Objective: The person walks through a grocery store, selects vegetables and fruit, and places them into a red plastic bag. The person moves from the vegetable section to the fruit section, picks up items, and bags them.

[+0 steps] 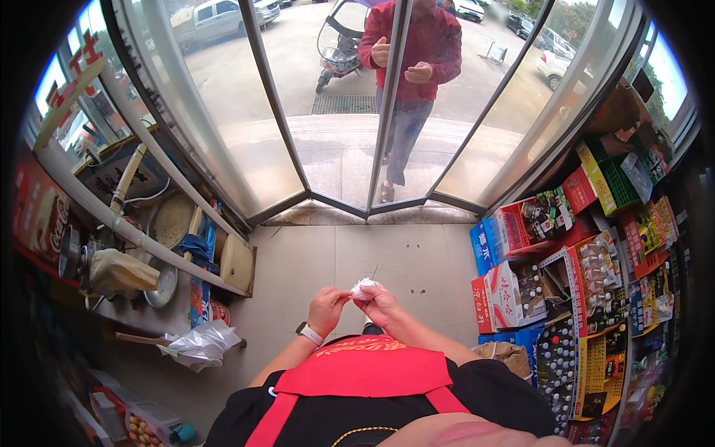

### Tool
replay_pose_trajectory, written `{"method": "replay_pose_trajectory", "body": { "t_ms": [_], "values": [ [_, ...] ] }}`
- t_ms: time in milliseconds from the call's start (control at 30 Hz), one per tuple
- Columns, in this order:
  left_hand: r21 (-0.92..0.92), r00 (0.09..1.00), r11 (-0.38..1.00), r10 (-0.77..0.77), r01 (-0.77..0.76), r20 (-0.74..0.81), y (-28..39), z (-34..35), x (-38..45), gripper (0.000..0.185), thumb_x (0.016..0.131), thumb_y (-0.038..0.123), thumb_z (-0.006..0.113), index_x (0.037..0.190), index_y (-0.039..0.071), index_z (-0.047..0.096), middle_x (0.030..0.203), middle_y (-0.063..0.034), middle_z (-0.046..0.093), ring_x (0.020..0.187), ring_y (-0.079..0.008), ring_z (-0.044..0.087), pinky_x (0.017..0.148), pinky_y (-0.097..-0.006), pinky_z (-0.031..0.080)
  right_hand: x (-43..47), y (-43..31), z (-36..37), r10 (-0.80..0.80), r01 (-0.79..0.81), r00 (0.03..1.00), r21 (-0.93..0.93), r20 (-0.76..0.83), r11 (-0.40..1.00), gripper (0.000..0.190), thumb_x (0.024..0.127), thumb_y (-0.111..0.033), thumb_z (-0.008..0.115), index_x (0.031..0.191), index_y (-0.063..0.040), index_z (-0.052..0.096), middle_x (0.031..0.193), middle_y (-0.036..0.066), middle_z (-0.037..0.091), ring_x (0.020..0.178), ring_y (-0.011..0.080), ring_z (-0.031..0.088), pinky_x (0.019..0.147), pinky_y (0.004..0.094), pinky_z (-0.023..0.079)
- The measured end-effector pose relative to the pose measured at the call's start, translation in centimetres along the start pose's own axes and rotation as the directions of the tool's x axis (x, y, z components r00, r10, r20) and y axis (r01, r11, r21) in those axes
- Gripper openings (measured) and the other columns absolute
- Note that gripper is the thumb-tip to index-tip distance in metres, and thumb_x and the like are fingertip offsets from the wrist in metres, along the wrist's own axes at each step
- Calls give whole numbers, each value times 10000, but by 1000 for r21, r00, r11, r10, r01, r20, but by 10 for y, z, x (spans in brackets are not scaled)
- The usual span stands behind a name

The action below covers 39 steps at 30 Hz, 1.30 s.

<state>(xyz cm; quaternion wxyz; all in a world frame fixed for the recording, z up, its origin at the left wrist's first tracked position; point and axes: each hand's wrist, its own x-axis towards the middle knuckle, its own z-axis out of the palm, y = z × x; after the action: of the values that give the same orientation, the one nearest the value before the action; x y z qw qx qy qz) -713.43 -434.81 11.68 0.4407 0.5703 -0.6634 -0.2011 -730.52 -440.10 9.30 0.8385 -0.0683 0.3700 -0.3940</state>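
Note:
A small white crumpled bundle (365, 286), too small to tell whether paper or cord, is held in front of my red apron (363, 371). My right hand (384, 308) is closed around it. The fingertips of my left hand (330, 306) pinch at its left edge, and what lies between them is partly hidden. On my left wrist is a watch (309, 333) with a pale strap. Below both hands lies the tiled floor (301, 262).
Folding glass doors (341, 162) stand ahead, with a person (413, 67) outside. Drink cartons (511, 296) and shelves of bottles (558, 357) line the right. At left, a counter bears a metal bowl (165, 286); a plastic bag on a stick (204, 342) juts out nearby.

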Motion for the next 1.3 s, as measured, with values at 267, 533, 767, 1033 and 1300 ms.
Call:
{"method": "replay_pose_trajectory", "body": {
  "t_ms": [267, 533, 767, 1033, 1300],
  "values": [
    [17, 968, 988, -147, 154, -204, -44, -30, 90, 149, 800, 20, 725, 933, 74, 685, 886, -74, 670, 796, -240, 640, 732, -341, 511, 123, -57, 79, 148, -127, 968, -111, 202, 986, 282, 895, -24, 626, 1122, -91, 473, 1021, 70, 610, 970, 225, 638, 888, 397, 548],
    [-229, 908, 944, -300, 238, -293, -96, -58, 165, 271, 841, -21, 657, 1099, 61, 655, 1054, -93, 622, 823, -175, 644, 747, -284, 534, 202, -87, 140, 195, -146, 966, -262, 172, 954, 316, 881, -23, 631, 1142, -87, 465, 1071, 73, 598, 993, 223, 634, 888, 388, 547],
    [-315, 939, 939, -224, 137, -261, -161, -129, 256, 222, 880, -14, 627, 1088, 54, 668, 1063, -69, 617, 883, -153, 633, 760, -264, 532, 266, -66, 207, 92, -43, 986, -326, 137, 944, 355, 862, 2, 629, 1162, -88, 461, 1076, 78, 596, 980, 226, 638, 867, 403, 538],
    [-295, 949, 941, 72, -167, -307, -196, -261, 389, 273, 859, -42, 622, 1109, 66, 650, 1099, -103, 602, 944, -202, 614, 797, -304, 515, 349, -37, 309, 2, 50, 988, -331, 156, 942, 363, 863, -18, 628, 1181, -60, 458, 1069, 104, 605, 986, 237, 637, 896, 408, 523],
    [-158, 876, 864, 458, -479, -152, -200, -330, 544, 240, 810, 86, 708, 1047, 119, 683, 1094, -74, 569, 1077, -249, 527, 934, -361, 454, 429, -50, 384, -49, 114, 979, -334, 197, 936, 341, 868, -38, 634, 1161, -72, 462, 1061, 94, 609, 984, 224, 645, 851, 375, 535]
  ]
}}
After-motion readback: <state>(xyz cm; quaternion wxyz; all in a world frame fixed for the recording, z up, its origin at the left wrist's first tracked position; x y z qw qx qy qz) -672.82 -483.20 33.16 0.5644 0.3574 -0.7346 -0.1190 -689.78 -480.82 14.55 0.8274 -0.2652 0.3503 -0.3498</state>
